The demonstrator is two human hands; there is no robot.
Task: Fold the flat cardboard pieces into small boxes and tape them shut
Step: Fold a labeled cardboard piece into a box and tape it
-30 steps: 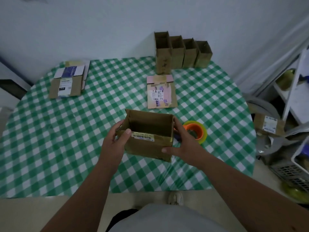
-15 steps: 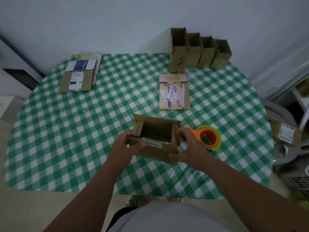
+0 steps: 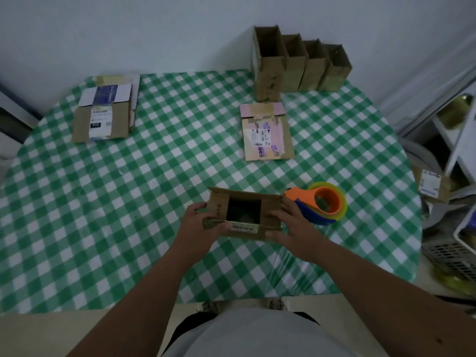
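- Both my hands grip box: L hand (image 3: 199,222) at 9, R hand (image 3: 291,225) at 3.
- Box (image 3: 243,213) on table (image 3: 128,202), long axis 9–3.
- Tape (image 3: 322,203) just at 3, R nearer.

Round-edged table (image 3: 77,228) covered in a green-and-white checked cloth (image 3: 154,176) with a glossy clear film over it, pushed up against a plain pale wall (image 3: 128,34). Light is dim and bluish, no window visible. Pale beige floor (image 3: 64,331) shows along the near edge of the table. Right side is cluttered: white shelving unit (image 3: 461,140) with something yellowish on it, grey rounded object (image 3: 422,161) below, white wire basket (image 3: 461,251) low at the right edge. Dark furniture edge (image 3: 10,124) at far left, too cropped to identify.
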